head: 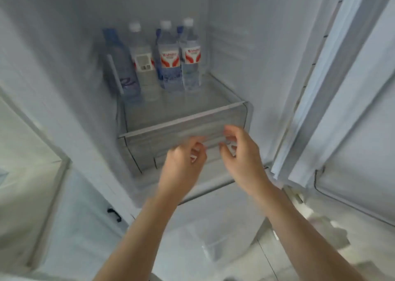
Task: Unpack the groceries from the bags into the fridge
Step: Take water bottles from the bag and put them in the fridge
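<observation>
Hands reach at the clear ribbed plastic fridge drawer (186, 129): my left hand (181, 163) and right hand (239, 150) hover by its front, fingers loosely curled, holding nothing. Behind it, clear plastic water bottles (168, 56) stand upright on the glass shelf (213, 95); their red-and-white labels are too blurred to read.

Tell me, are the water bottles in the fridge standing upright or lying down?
Upright: the water bottles stand with caps up on the shelf.

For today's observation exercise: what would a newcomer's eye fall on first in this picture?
Two hands, the left hand and the right hand, reach with curled fingers toward the front of a clear drawer low in the open fridge. Behind, on the shelf, stands a row of water bottles.
</observation>
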Demonstrator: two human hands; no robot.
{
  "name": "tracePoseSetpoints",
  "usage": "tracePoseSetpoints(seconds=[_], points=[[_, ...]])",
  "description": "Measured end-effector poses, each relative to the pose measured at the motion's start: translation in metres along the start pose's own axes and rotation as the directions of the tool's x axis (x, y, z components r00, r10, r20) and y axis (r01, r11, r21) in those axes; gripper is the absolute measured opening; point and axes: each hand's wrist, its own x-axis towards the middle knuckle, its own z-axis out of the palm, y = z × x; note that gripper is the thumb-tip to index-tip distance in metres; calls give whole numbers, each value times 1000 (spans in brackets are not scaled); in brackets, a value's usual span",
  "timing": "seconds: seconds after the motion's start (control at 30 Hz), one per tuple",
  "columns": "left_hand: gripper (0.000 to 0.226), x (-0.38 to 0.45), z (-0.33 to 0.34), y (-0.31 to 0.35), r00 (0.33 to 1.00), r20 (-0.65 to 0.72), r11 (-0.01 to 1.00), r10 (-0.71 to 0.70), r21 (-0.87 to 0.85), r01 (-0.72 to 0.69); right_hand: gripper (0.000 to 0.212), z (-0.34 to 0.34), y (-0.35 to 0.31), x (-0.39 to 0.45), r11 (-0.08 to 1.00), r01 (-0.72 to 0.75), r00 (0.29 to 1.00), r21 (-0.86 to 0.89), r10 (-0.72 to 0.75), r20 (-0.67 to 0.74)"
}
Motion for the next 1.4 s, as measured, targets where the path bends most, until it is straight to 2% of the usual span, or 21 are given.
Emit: tracePoseSetpoints(seconds=[0.2,0.33,0.5,0.7,0.87,1.0,1.27,1.4], points=[[24,-135,22,-7,981,177,993,-84,-66,97,37,-25,7,-142,980,-182,977,-81,189,98],[29,-215,40,-7,951,289,992,-104,-43,122,36,-50,9,-226,946,-293,948,-136,306,89],[30,-283,62,14,894,441,995,-74,-32,98,34,-86,8,-318,878,-454,877,-153,470,96],[24,-343,104,52,774,632,1000,-24,22,13,33,-144,21,-418,745,-654,750,-131,661,14],[22,-383,157,106,626,780,998,3,41,-56,30,-217,33,-486,663,-740,673,-118,734,-93],[21,-419,210,157,547,837,993,29,38,-111,29,-281,48,-538,614,-777,628,-136,772,-103],[18,-471,306,247,464,878,985,114,-40,-168,30,-386,87,-601,510,-845,531,-162,836,-135],[20,-469,339,265,427,898,984,107,-33,-176,30,-422,112,-603,469,-872,489,-143,855,-173]])
